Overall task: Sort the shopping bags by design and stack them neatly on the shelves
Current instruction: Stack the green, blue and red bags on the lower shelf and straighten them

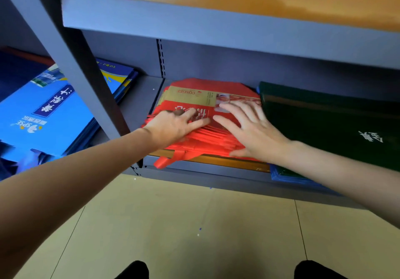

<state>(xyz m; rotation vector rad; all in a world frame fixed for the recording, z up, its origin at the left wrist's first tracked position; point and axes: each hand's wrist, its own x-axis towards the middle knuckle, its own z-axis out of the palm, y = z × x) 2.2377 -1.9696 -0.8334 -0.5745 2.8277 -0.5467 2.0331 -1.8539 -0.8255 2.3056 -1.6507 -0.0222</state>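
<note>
On the grey metal bottom shelf (pixel 151 97), near its front edge, a stack of flat red-and-gold paper shopping bags (pixel 194 99) lies between blue bags (pixel 43 110) and dark green bags (pixel 324 123). Left hand (pixel 175 125) and right hand (pixel 249 127) press flat, fingers spread, likely squaring the pile.

You can read "CONGEE", upside down, on the gold band of the red bag (pixel 190 93), and "SPSE" on the blue bag (pixel 43 114) at left.

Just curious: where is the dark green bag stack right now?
In the head view, the dark green bag stack lies on the lower shelf, right of the red bags.
</note>
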